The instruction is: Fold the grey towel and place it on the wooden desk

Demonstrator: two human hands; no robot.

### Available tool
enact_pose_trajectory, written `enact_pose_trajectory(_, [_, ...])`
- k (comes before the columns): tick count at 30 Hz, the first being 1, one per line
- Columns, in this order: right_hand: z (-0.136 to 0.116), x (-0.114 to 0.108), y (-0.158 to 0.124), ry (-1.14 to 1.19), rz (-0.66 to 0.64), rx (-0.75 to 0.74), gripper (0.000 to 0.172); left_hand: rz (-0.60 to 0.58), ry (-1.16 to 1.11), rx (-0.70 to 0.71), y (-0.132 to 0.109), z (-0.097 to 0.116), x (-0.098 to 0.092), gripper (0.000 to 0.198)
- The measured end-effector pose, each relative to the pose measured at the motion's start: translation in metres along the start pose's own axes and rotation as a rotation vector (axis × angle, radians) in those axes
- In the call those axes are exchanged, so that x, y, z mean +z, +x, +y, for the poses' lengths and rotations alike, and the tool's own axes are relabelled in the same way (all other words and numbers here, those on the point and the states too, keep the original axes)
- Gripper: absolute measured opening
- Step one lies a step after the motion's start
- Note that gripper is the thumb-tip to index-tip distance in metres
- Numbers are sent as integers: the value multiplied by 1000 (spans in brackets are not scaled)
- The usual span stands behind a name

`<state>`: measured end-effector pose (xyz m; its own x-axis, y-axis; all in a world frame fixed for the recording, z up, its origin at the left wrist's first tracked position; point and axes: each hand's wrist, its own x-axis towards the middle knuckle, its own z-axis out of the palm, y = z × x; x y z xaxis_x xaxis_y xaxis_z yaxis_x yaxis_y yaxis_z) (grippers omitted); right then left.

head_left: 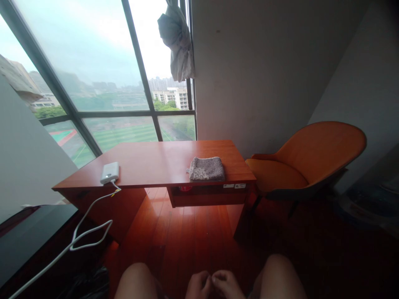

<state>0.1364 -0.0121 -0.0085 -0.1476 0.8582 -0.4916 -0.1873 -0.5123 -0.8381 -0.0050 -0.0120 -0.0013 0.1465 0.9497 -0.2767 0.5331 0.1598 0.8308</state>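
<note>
Between the bare knees, at the bottom edge of the view, the left hand (199,285) and right hand (227,284) lay touching each other. Their fingers (218,275) were curled narrow, tip to tip, and held nothing that showed.

Judgement: no handling step was in hand, and both hands were at rest.

The nearest loose article straight ahead was a folded grey towel (207,168). It lay flat near the front edge of the worktop (162,160), towards its right end, well apart from the hands. By the look of it, any reach to it would call for a forward lean across the open wooden floor (187,232), with the fingers spread wide to take the fold.

Surroundings:
- A white power bank (109,172) lay at the worktop's left front corner.
- Its white cable (90,232) hung off the edge and looped over the floor to the left, a possible snag.
- An orange chair (311,158) stood just beside the worktop's right end.
- A window (102,62) stood behind, with a knotted curtain (177,41) at its right.
</note>
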Motion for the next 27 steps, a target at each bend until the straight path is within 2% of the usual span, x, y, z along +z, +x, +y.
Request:
enact_pose_trajectory(6, [3, -1, 1, -12, 23, -36, 45, -1, 41, -3, 2, -5, 1, 31])
enact_pose_trajectory(13, [9, 0, 4, -6, 50, -44, 43, 7, -12, -26, 3, -9, 1, 34])
enact_pose_trajectory(20, [-6, 4, -4, -56, 51, -85, 35, 6, -29, -32, 4, -5, 0, 41])
enact_pose_trajectory(27, [-9, 5, -4, -92, 64, -109, 29, -9, -57, -17, 6, -10, 0, 35])
